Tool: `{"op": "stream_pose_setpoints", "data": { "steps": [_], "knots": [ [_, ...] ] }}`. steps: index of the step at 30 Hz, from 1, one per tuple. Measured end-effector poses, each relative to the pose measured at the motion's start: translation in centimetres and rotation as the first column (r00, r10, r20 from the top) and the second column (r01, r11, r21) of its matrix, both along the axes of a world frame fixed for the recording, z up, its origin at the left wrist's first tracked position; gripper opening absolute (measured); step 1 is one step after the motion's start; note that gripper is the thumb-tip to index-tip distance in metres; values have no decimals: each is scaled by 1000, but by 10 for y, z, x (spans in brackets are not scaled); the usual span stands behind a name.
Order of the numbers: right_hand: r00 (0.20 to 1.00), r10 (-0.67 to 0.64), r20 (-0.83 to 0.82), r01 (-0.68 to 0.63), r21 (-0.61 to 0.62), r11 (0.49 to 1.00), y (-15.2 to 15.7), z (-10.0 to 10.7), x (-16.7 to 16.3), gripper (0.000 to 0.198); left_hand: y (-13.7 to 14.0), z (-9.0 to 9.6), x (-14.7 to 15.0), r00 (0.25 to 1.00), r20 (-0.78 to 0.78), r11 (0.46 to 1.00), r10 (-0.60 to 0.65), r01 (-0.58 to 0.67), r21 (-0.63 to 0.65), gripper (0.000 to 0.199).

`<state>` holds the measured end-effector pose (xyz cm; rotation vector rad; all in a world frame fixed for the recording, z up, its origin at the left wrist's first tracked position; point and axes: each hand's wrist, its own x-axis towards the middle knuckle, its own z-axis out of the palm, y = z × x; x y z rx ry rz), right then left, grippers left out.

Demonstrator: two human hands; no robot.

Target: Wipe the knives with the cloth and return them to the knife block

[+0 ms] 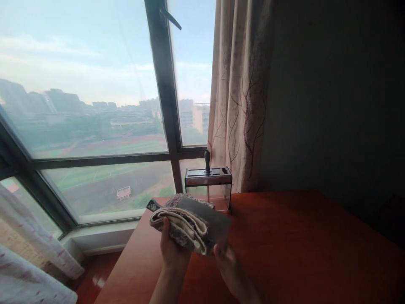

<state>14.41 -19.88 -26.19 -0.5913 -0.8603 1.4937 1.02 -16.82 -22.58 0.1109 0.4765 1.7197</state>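
A cleaver with a broad grey blade (210, 219) is held slantwise above the table, its dark handle (153, 205) sticking out at the upper left. A folded patterned towel (180, 226) with a pale inner side lies against the blade, and some of its fluffy cloth shows behind. My left hand (172, 247) grips the towel from below, thumb on the front, with the cleaver behind it. At the lower right corner of the blade, my right hand (226, 259) is closed with thumb and fingers at the edge. Its fingertips are slightly blurred and partly hidden.
A knife block (209, 176) with clear sides stands at the table's far edge, one black handle (207, 160) rising from its top. The reddish-brown table (284, 249) stretches to the right. Windows (95, 160) and a curtain (240, 97) border it; another curtain (34, 274) hangs at lower left.
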Motion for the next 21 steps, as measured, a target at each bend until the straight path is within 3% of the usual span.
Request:
{"op": "stream_pose_setpoints", "data": {
  "steps": [6, 12, 17, 21],
  "knots": [
    [955, 14, 295, -14, -2, 1000, 5, -5, 10, 41, 2, -7, -19, 999, 13, 998, -51, 51, 22, 27],
    [902, 76, 425, -33, -109, 994, 0, -12, 1, 48, 2, -25, -34, 980, -76, 982, -186, 189, 26, 41],
    [873, -79, 481, 86, 8, 996, -3, -14, 2, 45, 2, -32, -36, 980, -58, 980, -192, 195, 51, 57],
    [805, -223, 550, 187, 120, 975, -2, -24, 9, 45, 5, -42, -43, 963, 9, 943, -270, 262, 205, 61]
  ]
}}
